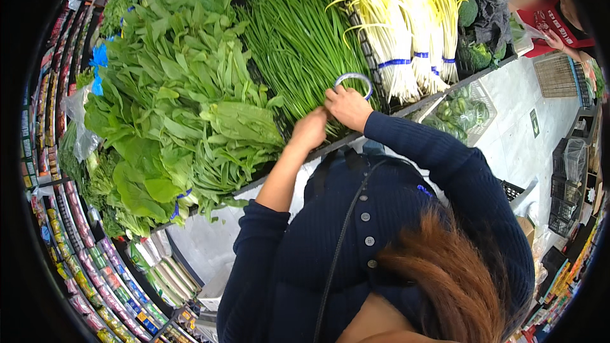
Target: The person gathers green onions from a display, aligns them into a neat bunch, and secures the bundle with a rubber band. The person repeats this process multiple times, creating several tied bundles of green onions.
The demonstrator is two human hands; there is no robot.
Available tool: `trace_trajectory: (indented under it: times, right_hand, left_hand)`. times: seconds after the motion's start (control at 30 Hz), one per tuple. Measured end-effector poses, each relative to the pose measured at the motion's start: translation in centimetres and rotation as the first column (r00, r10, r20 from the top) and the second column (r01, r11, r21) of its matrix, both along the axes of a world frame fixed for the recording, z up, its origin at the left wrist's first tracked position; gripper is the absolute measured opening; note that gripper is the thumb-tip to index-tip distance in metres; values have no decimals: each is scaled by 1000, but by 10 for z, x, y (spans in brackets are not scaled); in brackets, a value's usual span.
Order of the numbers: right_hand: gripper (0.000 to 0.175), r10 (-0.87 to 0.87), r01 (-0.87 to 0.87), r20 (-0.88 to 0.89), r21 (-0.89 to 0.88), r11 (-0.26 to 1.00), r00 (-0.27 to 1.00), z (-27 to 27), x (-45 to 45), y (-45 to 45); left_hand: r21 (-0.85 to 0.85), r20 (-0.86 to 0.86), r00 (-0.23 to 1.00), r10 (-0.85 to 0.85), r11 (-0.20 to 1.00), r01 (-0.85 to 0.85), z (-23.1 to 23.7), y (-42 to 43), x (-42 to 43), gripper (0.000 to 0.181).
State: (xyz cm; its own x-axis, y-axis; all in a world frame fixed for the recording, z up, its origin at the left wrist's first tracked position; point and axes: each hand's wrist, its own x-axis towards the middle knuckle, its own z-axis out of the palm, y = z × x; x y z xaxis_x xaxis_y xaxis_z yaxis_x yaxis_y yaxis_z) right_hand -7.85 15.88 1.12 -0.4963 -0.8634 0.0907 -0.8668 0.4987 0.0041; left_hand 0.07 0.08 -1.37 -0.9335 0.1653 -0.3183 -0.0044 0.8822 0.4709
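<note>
Green Chinese chives fill a black crate, with their cut ends towards me. My right hand rests over the near ends of the chives and grips a roll of tape, which stands up as a ring beyond my fingers. Close against it on the left, my left hand is curled at the chive stems by the crate's front edge. It is slightly blurred, and its fingertips are hidden, so what it pinches cannot be seen.
Leafy greens are heaped to the left. Yellow chives in blue-taped bundles and broccoli lie to the right. A plastic crate of bagged green vegetables stands below the display. Another person in red stands at far right.
</note>
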Motion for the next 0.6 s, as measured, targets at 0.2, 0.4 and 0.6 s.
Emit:
trace_trajectory:
  times: [0.2,0.4,0.6]
  right_hand:
    - [7,-81,68,92,135,989,992,1,-1,24]
    - [10,-109,101,141,65,993,984,2,7,13]
    - [9,-194,184,149,74,980,970,-7,0,14]
  left_hand:
    - [-151,-4,1000,-6,989,6,21,-8,19,22]
    - [-188,-172,975,-142,976,109,12,21,1,28]
    - [-2,-77,997,-14,1000,14,12,-16,13,16]
